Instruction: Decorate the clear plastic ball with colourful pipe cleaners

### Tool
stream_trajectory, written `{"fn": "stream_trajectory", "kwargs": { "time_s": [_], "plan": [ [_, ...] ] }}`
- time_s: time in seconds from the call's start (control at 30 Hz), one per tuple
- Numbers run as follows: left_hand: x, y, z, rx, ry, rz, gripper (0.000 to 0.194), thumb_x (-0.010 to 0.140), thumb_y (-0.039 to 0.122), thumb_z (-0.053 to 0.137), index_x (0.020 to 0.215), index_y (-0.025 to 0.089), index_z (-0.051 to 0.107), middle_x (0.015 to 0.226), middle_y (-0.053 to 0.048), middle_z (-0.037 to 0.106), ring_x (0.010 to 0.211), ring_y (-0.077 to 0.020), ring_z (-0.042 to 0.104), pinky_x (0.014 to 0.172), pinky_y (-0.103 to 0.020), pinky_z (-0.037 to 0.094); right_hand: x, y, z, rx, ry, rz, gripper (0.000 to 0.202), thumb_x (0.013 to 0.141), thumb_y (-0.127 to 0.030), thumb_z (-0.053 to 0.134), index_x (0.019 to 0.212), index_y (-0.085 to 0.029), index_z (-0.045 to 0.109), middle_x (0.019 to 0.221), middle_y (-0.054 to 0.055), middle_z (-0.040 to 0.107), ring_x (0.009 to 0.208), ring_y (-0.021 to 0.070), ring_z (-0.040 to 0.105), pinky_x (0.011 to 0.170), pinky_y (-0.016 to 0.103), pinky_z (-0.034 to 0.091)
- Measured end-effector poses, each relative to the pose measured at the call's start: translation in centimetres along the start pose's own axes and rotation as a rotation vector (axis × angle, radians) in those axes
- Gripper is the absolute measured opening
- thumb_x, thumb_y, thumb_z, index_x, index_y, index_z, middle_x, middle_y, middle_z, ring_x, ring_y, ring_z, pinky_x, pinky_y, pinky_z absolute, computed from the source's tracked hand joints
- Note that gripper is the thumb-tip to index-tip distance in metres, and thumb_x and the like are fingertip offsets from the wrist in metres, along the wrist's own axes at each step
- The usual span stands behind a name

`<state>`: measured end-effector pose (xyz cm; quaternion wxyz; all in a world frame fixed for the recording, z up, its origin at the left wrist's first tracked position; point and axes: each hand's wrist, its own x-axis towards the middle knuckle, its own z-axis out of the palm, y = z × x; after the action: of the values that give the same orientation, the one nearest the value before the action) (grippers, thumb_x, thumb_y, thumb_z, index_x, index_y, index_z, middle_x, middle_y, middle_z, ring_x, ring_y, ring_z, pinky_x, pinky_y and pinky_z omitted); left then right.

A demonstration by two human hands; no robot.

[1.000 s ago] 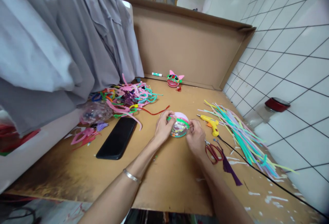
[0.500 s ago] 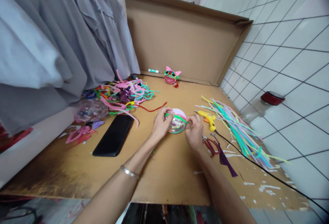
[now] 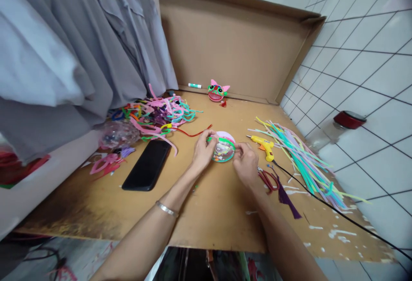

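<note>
A clear round plastic shell [image 3: 224,150] with a pale pink upper part sits between my hands near the middle of the table. Across it runs a bright green pipe cleaner [image 3: 226,140]. My left hand [image 3: 204,148] is closed on the shell's left edge, thumb and fingers pressing near the green strip. At the right edge, my right hand [image 3: 246,160] pinches the end of the green pipe cleaner, mostly hidden by the fingertips. Just right of that hand lie a yellow hot glue gun [image 3: 265,145] and red-handled scissors [image 3: 268,181].
Bundled pastel pipe cleaners [image 3: 302,165] lie at right, beside a purple tassel [image 3: 288,199]. A black phone [image 3: 147,166] and a tangled pipe cleaner heap [image 3: 164,111] are left. A finished animal head [image 3: 216,92] and glue stick [image 3: 195,85] stand by the cardboard wall [image 3: 234,44].
The view has shifted slightly. The green pipe cleaner now lies closer along the shell's curve, and my right hand sits a little lower against the right edge. My left hand keeps its hold.
</note>
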<state>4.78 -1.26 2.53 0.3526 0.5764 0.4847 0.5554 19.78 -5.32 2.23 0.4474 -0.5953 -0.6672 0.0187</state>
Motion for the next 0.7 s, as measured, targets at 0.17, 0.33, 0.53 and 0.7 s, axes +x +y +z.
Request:
{"fn": "stream_trajectory", "kwargs": {
  "time_s": [0.17, 0.33, 0.53, 0.7],
  "plan": [
    [-0.1, 0.2, -0.1, -0.005, -0.005, 0.009, 0.019, 0.082, 0.035, 0.051, 0.09, 0.02, 0.06, 0.091, -0.004, 0.064, 0.089, -0.0201, 0.059, 0.082, -0.031, 0.046, 0.0, -0.6, -0.3, -0.015, -0.002, -0.002, 0.023, 0.075, -0.011, 0.043, 0.083, -0.019, 0.063, 0.086, 0.008, 0.065, 0.08, 0.0217, 0.059, 0.074, 0.033, 0.044],
    [-0.5, 0.2, 0.3, 0.017, 0.002, 0.026, 0.019, 0.081, 0.036, 0.055, 0.091, 0.021, 0.06, 0.094, -0.004, 0.063, 0.093, -0.0202, 0.057, 0.085, -0.031, 0.044, 0.2, -1.4, -0.7, -0.02, 0.004, 0.044, 0.024, 0.089, -0.032, 0.045, 0.074, -0.02, 0.059, 0.075, 0.007, 0.062, 0.069, 0.0195, 0.055, 0.067, 0.031, 0.041],
    [-1.6, 0.5, 1.0, 0.185, 0.013, 0.171, 0.019, 0.086, 0.034, 0.053, 0.096, 0.02, 0.06, 0.101, -0.007, 0.06, 0.099, -0.0215, 0.055, 0.089, -0.034, 0.042, 0.2, -0.7, -0.1, -0.105, 0.037, 0.061, 0.037, 0.089, -0.051, 0.047, 0.07, -0.021, 0.054, 0.069, 0.005, 0.057, 0.063, 0.0181, 0.049, 0.062, 0.031, 0.035],
    [-2.0, 0.4, 1.5, 0.196, 0.031, 0.178, 0.019, 0.087, 0.034, 0.054, 0.099, 0.02, 0.059, 0.103, -0.007, 0.061, 0.1, -0.0207, 0.056, 0.09, -0.034, 0.043, 0.3, 0.1, 0.3, -0.109, 0.034, 0.12, 0.044, 0.082, -0.063, 0.051, 0.066, -0.021, 0.049, 0.067, 0.002, 0.054, 0.062, 0.0171, 0.047, 0.062, 0.03, 0.034]
  ]
}}
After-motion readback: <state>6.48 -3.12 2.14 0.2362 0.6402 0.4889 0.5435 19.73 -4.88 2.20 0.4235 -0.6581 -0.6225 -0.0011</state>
